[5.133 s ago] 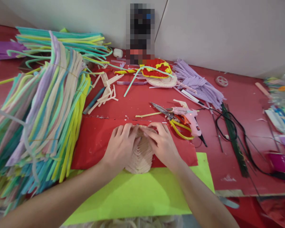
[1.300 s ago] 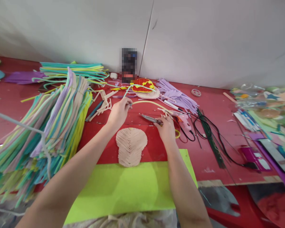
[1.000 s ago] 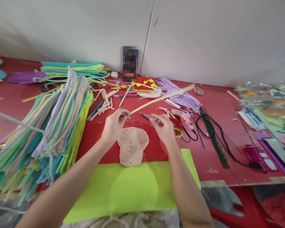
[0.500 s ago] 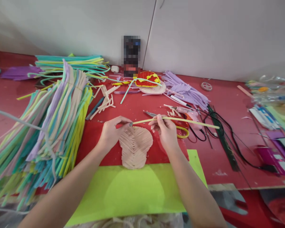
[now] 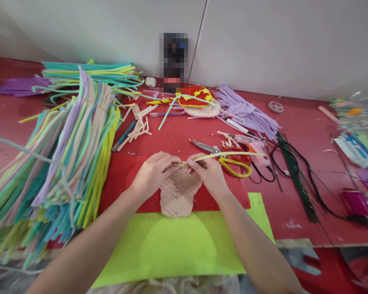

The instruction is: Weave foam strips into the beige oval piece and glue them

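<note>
A pale yellow pipe cleaner [image 5: 233, 154] runs between my hands, its long free end pointing right over the scissors. Fingers of my left hand [image 5: 155, 170] are closed on its left end. My right hand [image 5: 207, 171] pinches it a little further along, close to the left fingertips. Just below lies a beige leaf-shaped piece [image 5: 177, 200] of ribbed pipe-cleaner rows, flat on the red mat [image 5: 122, 175]. My fingers cover its top edge.
Bundled pipe cleaners [image 5: 76, 163] fill the left side. Scissors [image 5: 233, 163] and a pink glue gun [image 5: 251, 147] with a black cord lie right of my hands. Behind are a red and yellow piece [image 5: 194, 97] and lilac pipe cleaners [image 5: 248, 110]. A lime sheet [image 5: 178, 249] covers the front.
My hands have come closer together, the right one sliding left along the pipe cleaner toward its left end. The view has shifted slightly.
</note>
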A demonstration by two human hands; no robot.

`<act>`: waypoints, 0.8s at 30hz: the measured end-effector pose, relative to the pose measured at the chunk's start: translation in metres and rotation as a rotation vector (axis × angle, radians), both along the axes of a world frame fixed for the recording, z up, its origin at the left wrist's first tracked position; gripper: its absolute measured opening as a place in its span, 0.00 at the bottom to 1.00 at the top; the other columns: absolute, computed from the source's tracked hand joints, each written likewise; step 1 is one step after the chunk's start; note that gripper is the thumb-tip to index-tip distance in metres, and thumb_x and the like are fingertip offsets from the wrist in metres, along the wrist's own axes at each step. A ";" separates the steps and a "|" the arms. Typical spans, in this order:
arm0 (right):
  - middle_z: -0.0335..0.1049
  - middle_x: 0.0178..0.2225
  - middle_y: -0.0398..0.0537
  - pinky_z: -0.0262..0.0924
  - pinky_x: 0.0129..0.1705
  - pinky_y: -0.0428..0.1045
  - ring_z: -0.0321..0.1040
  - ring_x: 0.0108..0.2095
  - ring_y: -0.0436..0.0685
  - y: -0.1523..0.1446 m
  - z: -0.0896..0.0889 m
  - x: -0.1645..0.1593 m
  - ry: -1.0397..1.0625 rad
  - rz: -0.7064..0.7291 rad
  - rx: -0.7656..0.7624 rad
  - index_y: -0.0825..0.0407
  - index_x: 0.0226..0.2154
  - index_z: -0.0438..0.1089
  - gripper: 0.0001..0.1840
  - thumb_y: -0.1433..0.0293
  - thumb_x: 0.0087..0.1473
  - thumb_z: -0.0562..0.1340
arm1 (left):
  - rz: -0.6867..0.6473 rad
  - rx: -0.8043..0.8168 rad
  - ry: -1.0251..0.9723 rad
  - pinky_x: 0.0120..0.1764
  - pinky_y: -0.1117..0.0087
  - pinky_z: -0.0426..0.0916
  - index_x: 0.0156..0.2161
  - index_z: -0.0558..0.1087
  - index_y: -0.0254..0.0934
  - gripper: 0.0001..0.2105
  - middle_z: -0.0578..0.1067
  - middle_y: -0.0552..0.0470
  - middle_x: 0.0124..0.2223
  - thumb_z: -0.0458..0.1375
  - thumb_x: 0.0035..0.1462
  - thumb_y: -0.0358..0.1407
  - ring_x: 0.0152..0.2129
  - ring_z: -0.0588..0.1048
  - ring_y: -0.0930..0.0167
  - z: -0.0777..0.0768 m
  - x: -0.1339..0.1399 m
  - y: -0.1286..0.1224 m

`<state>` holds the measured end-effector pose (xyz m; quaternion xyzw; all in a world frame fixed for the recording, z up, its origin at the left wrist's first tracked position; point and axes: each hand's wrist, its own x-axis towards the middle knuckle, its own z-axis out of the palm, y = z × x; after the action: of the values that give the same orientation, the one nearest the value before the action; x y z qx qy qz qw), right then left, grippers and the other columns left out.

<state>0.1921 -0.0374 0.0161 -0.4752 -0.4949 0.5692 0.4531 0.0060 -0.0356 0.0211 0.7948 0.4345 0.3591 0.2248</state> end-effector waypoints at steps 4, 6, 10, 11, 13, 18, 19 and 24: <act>0.72 0.24 0.42 0.66 0.29 0.46 0.67 0.24 0.48 0.001 0.000 0.001 -0.021 -0.009 0.009 0.51 0.29 0.71 0.07 0.64 0.51 0.64 | -0.036 0.092 0.063 0.40 0.68 0.66 0.39 0.73 0.38 0.06 0.77 0.51 0.35 0.56 0.59 0.36 0.33 0.72 0.71 -0.002 -0.002 0.002; 0.71 0.24 0.42 0.66 0.29 0.46 0.67 0.24 0.48 0.002 0.000 0.001 -0.032 -0.014 0.014 0.52 0.29 0.71 0.08 0.64 0.51 0.64 | -0.036 0.085 0.089 0.40 0.68 0.65 0.38 0.73 0.38 0.06 0.77 0.51 0.35 0.55 0.60 0.37 0.33 0.72 0.71 -0.002 -0.003 0.003; 0.71 0.24 0.42 0.66 0.29 0.46 0.67 0.24 0.48 0.002 -0.002 0.001 -0.041 -0.013 0.023 0.52 0.29 0.71 0.09 0.63 0.51 0.64 | -0.055 0.073 0.145 0.39 0.69 0.65 0.36 0.72 0.38 0.06 0.76 0.52 0.34 0.54 0.61 0.37 0.32 0.71 0.72 0.000 -0.004 0.004; 0.71 0.23 0.42 0.66 0.29 0.46 0.67 0.24 0.48 0.002 -0.003 0.000 -0.037 -0.016 0.021 0.51 0.29 0.71 0.09 0.62 0.50 0.64 | -0.070 0.075 0.153 0.39 0.69 0.64 0.36 0.72 0.38 0.06 0.76 0.52 0.34 0.54 0.61 0.36 0.32 0.71 0.72 0.000 -0.004 0.004; 0.71 0.23 0.42 0.66 0.29 0.46 0.67 0.24 0.49 0.002 -0.003 0.000 -0.032 -0.029 0.014 0.51 0.29 0.70 0.10 0.62 0.49 0.65 | -0.104 0.085 0.155 0.39 0.69 0.64 0.36 0.72 0.38 0.06 0.76 0.51 0.34 0.54 0.61 0.35 0.32 0.71 0.72 -0.001 -0.005 0.004; 0.70 0.21 0.40 0.65 0.30 0.46 0.67 0.22 0.48 0.001 -0.003 0.001 -0.074 0.004 0.017 0.51 0.26 0.70 0.09 0.63 0.49 0.65 | -0.222 0.085 0.195 0.38 0.69 0.64 0.31 0.72 0.37 0.08 0.76 0.52 0.33 0.53 0.61 0.32 0.32 0.72 0.72 0.000 -0.005 0.004; 0.70 0.21 0.39 0.64 0.30 0.46 0.67 0.23 0.48 0.001 -0.004 0.002 -0.093 0.022 0.019 0.51 0.26 0.70 0.09 0.63 0.50 0.65 | -0.254 0.081 0.202 0.38 0.70 0.63 0.30 0.72 0.37 0.09 0.76 0.53 0.33 0.53 0.61 0.32 0.32 0.72 0.73 0.001 -0.005 0.004; 0.70 0.21 0.40 0.62 0.30 0.45 0.67 0.24 0.48 0.000 -0.003 0.002 -0.171 0.076 0.033 0.52 0.25 0.70 0.11 0.62 0.50 0.64 | -0.349 0.065 0.202 0.37 0.70 0.62 0.30 0.72 0.38 0.09 0.75 0.54 0.32 0.52 0.61 0.32 0.31 0.72 0.74 0.003 -0.006 0.003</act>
<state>0.1940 -0.0375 0.0130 -0.4954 -0.5589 0.5351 0.3948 0.0002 -0.0323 0.0242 0.8970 0.2985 0.2469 0.2130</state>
